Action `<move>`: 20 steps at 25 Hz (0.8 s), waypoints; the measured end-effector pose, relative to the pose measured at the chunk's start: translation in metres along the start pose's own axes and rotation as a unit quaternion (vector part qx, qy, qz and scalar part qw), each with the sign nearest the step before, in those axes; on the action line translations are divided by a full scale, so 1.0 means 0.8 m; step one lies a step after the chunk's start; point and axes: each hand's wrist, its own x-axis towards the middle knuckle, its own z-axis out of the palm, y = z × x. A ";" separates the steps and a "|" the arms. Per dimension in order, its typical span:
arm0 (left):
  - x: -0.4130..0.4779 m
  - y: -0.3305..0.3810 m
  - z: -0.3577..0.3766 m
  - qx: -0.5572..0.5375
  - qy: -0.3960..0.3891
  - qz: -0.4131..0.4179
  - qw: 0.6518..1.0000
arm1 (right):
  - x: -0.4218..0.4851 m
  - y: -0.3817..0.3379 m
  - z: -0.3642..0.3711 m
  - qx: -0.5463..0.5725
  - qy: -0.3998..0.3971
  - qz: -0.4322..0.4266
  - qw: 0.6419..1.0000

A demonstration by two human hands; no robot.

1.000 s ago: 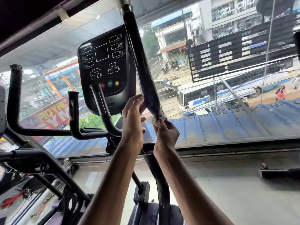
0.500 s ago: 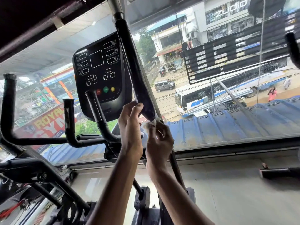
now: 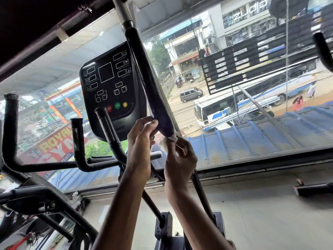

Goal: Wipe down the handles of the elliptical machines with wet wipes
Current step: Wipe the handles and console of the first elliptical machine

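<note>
Both your hands remain at the lower end of the black handle [image 3: 144, 74]: your left hand [image 3: 141, 141] curls around the grip; your right hand [image 3: 180, 159] pinches the wet wipe [image 3: 170, 139] against it, beside the console [image 3: 108, 87].

Shopfront [image 3: 252, 9]: "zudio", pale letters, building across the street.
Banner [image 3: 52, 147]: "ROYAL", then "YM", partly hidden; "GENTS" beneath.
Console [image 3: 108, 87]: button labels too small to read.

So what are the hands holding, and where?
The right hand pinches a wet wipe against the black handle's lower end; the left hand grips the handle there.
</note>
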 end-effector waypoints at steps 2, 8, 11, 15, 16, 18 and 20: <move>-0.001 -0.003 -0.001 0.002 0.011 0.002 1.000 | 0.002 0.003 -0.001 0.010 0.007 0.028 1.000; -0.007 -0.016 0.015 0.036 0.047 0.071 0.996 | 0.014 0.029 -0.002 0.012 0.014 0.017 1.000; -0.010 -0.027 0.024 0.037 0.075 0.113 0.990 | 0.041 0.054 -0.002 -0.031 0.045 0.065 0.996; -0.010 -0.037 0.032 0.037 0.100 0.143 0.984 | 0.061 0.072 -0.006 -0.050 0.050 0.076 0.995; -0.010 -0.037 0.035 0.035 0.106 0.149 0.982 | 0.058 0.070 -0.008 -0.039 0.040 0.064 0.996; -0.007 -0.041 0.040 0.033 0.125 0.159 0.979 | 0.050 0.069 -0.012 -0.026 0.015 0.028 0.999; -0.007 -0.045 0.045 0.033 0.153 0.169 0.973 | 0.054 0.074 -0.015 -0.043 0.019 0.016 0.999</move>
